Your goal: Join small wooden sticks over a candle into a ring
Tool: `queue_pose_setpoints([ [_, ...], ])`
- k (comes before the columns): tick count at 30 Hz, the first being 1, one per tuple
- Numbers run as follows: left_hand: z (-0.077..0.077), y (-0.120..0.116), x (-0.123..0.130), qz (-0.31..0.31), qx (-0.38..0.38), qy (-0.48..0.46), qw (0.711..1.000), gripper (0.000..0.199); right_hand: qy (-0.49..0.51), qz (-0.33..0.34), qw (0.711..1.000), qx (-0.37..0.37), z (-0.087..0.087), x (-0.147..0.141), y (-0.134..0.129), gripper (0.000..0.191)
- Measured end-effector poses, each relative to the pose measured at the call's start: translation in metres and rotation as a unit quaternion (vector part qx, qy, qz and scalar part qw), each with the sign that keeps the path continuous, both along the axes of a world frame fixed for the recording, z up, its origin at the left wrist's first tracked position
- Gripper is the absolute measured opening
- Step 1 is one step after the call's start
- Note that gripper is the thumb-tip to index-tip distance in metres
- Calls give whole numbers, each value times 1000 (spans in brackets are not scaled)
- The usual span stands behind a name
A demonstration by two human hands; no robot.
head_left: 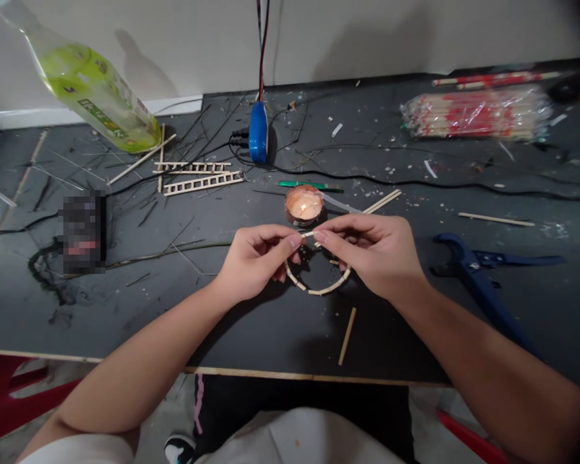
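Observation:
Between my two hands is a ring of short wooden stick pieces point(318, 292), its lower curve hanging just over the dark tabletop. My left hand point(265, 258) pinches the ring's upper left part between thumb and fingers. Opposite it, my right hand point(374, 248) pinches the upper right part, the two thumbs nearly meeting. Right behind my fingertips stands a small round bowl with a lit flame point(304, 205). A pair of thin sticks point(383, 202) lies behind my right hand. Nearer the front edge is a single loose stick point(347, 336).
Blue pipe cutters point(473, 267) lie to the right. Small ladder-like stick frames point(203, 183) and a tall bottle point(101, 96) are at the back left. A blue power hub point(258, 132) trails black cables. Wrapped chopsticks point(478, 115) sit at the back right.

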State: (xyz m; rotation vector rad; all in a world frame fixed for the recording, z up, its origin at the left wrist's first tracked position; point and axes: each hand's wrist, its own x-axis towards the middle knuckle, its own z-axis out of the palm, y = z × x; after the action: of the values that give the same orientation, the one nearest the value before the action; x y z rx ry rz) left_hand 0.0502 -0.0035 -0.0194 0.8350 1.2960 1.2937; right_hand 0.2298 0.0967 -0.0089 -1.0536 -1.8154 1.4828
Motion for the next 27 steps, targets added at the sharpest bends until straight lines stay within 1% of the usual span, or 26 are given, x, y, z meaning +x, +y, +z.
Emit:
queue_pose_setpoints([
  [11,-2,-1,1,9,0,11,1000,24,4,10,1000,-30,-3,-1,2,17],
  [27,-1,-1,2,18,-2,42,999,28,0,16,999,-42,-2,0,2,19],
])
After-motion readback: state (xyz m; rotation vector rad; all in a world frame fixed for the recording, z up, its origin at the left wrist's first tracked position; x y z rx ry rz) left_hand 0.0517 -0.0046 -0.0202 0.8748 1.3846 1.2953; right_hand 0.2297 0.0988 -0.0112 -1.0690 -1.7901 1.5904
